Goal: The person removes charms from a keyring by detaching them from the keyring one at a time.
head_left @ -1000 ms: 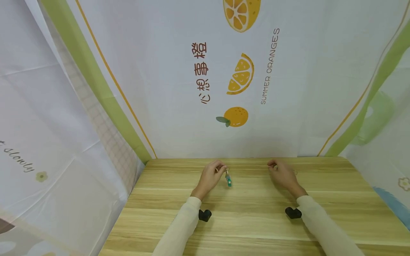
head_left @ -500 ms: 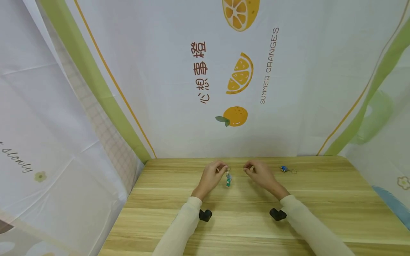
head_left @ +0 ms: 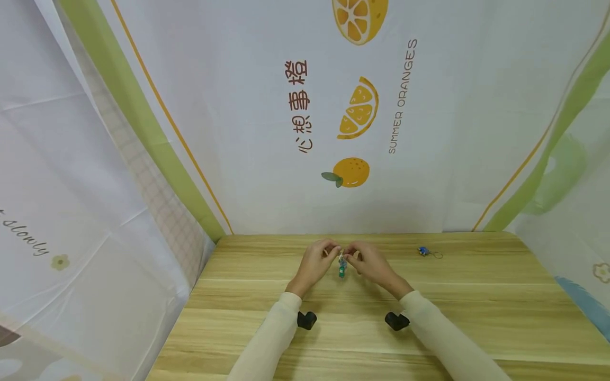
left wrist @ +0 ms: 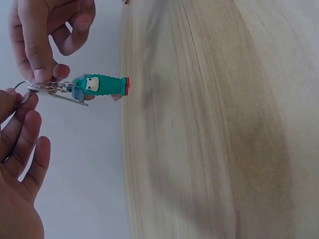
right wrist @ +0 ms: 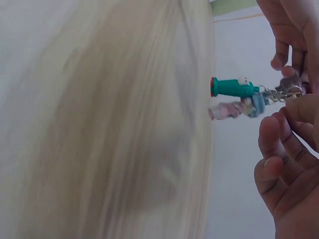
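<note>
While the left hand (head_left: 312, 264) pinches the metal ring (left wrist: 18, 84) and the right hand (head_left: 375, 265) pinches the keychain (left wrist: 65, 86) just beside it, its green charm (left wrist: 107, 85) and pink charm (right wrist: 227, 110) dangle over the table (head_left: 352, 344). Probably light: stiff ring, floppy chain, slick metal; 1 best hold, the ring.

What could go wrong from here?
Three possible risks. The metal ring is held only at the fingertips of the left hand and right hand, so it might slip and drop to the table. The chains of the green charm and pink charm bunch close to those fingertips, so they could snag or tangle. The blue keychain lies beyond the right hand; a careless sideways sweep could knock it.
</note>
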The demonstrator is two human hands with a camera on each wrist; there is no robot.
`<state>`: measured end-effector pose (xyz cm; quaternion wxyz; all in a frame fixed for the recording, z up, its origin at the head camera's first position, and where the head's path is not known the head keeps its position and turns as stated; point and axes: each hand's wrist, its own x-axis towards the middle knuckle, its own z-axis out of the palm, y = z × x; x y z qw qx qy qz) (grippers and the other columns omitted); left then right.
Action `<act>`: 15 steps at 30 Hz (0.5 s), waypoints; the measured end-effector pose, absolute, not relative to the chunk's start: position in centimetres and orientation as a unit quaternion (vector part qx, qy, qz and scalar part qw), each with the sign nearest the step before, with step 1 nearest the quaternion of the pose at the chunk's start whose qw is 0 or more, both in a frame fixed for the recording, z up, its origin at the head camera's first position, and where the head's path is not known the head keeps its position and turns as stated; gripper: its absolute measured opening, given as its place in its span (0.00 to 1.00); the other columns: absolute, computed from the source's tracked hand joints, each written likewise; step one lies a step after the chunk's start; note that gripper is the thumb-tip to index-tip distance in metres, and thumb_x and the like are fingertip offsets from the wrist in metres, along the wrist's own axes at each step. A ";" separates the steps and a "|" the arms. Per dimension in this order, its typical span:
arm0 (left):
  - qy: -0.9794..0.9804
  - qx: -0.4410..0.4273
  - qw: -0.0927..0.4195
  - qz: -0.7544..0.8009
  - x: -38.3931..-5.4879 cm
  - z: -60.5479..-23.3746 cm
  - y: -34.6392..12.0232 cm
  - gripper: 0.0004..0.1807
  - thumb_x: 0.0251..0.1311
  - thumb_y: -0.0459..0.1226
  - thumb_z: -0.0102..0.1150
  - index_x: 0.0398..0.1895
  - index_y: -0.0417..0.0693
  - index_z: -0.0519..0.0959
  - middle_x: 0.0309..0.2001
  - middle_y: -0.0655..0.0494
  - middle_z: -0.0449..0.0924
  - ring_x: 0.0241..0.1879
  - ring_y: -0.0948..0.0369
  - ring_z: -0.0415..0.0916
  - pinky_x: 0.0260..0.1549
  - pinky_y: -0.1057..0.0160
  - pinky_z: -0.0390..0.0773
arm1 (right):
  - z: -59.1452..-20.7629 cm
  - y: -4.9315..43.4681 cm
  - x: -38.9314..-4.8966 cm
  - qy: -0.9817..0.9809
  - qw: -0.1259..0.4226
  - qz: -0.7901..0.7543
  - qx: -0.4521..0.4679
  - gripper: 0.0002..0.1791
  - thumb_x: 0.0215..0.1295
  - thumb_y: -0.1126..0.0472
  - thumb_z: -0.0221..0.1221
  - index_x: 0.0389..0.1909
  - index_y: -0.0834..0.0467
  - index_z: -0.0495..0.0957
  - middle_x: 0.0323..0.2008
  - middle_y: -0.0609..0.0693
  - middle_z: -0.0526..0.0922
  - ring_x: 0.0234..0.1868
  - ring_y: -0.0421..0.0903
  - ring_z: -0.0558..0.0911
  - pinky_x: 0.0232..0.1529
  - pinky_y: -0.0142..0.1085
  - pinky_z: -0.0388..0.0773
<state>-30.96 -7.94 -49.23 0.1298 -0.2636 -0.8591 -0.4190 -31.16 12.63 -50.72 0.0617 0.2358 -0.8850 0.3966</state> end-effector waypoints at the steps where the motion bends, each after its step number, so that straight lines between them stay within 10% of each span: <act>1: -0.859 -0.265 0.131 -0.419 -31.0 -49.2 -7.9 0.09 0.78 0.39 0.60 0.48 0.44 0.87 0.38 0.54 0.88 0.37 0.63 0.81 0.39 0.68 0.82 | -50.8 12.5 -31.1 -0.884 0.058 0.400 0.235 0.06 0.79 0.58 0.62 0.47 0.56 0.84 0.40 0.50 0.87 0.17 0.37 0.76 0.19 0.33 0.74; 15: -0.860 -0.266 0.136 -0.414 -31.0 -49.5 -8.0 0.09 0.79 0.39 0.59 0.47 0.45 0.87 0.38 0.55 0.87 0.36 0.64 0.81 0.39 0.68 0.83 | -51.0 11.9 -30.9 -0.877 0.018 0.432 0.208 0.06 0.81 0.60 0.58 0.46 0.58 0.82 0.37 0.59 0.86 0.17 0.40 0.74 0.17 0.31 0.69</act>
